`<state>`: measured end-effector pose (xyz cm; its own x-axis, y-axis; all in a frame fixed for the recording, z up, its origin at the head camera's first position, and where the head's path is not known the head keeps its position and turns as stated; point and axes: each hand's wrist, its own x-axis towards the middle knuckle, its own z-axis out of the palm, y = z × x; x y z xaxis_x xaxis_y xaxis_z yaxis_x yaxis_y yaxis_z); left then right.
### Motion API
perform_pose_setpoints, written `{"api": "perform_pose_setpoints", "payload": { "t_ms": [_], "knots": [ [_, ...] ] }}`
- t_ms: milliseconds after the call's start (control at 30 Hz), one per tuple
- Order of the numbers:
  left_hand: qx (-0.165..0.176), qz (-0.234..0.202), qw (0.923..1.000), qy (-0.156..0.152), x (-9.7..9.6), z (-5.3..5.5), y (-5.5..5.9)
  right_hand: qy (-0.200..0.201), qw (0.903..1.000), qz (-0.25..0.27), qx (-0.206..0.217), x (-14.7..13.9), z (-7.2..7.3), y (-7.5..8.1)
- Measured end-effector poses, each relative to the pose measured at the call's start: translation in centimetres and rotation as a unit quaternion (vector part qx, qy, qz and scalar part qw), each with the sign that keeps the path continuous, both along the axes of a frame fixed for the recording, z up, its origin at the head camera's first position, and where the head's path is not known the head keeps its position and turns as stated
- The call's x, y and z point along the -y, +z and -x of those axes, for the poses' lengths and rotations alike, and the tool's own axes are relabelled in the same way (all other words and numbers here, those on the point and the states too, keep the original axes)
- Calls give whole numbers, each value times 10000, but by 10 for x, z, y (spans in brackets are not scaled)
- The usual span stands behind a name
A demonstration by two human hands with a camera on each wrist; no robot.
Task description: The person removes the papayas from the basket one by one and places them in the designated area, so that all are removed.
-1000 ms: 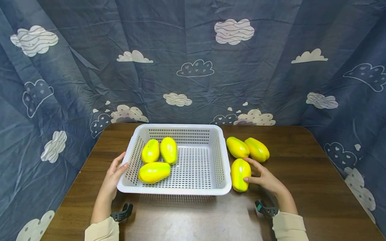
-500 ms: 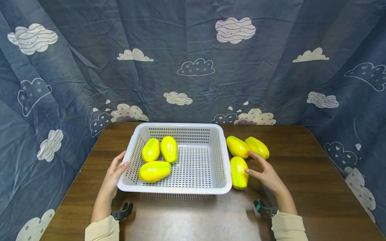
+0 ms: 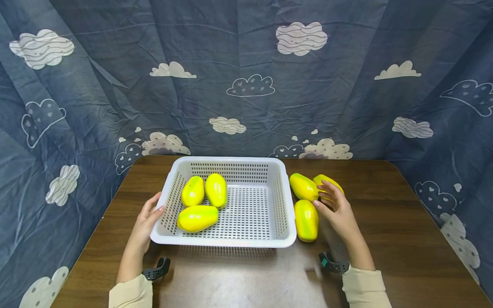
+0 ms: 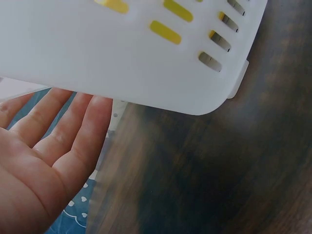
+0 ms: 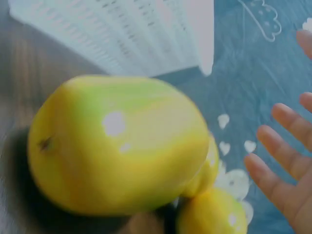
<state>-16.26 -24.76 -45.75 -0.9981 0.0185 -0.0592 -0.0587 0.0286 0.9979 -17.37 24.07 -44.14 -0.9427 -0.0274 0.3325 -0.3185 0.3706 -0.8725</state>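
A white slotted plastic basket (image 3: pixel 246 243) stands on the table with three yellow-green papayas inside, among them a papaya lying crosswise (image 3: pixel 197 218). My left hand (image 3: pixel 144 223) rests its straight fingers against the basket's left side, thumb at the rim; the left wrist view shows the fingertips (image 4: pixel 101 105) at the basket's edge. To the right of the basket lie three more papayas: a near one (image 3: pixel 306 221), one behind it (image 3: pixel 303 187) and a far right one (image 3: pixel 322 179). My right hand (image 3: pixel 340 210) holds nothing, its spread fingers overlapping the far right papaya in the head view.
The brown wooden table (image 3: pixel 389 222) reaches back to a blue curtain (image 3: pixel 246 107) printed with clouds. Dark bands with camera mounts sit on both wrists, including the right wrist mount (image 3: pixel 333 263).
My right hand has left the near papaya and moved back toward the far right one. The near papaya has shifted slightly. My left hand stays at the basket's side.
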Motion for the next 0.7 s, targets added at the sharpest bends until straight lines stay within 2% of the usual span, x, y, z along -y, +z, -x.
{"api": "perform_pose_setpoints", "payload": {
  "t_ms": [167, 300, 500, 700],
  "knots": [
    [25, 33, 10000, 13, 0, 0, 0, -181, 9997, 9, -188, 11, 3, 17],
    [60, 75, 9999, 35, 1, 1, 0, -221, 9992, -79, -324, 23, 1, 39],
    [78, 134, 9999, 33, 1, 1, -1, -59, 9978, -156, -634, 46, -4, 75],
    [86, 128, 9999, 15, 1, 0, 0, 239, 9976, -60, -641, 61, 1, 92]
  ]
}}
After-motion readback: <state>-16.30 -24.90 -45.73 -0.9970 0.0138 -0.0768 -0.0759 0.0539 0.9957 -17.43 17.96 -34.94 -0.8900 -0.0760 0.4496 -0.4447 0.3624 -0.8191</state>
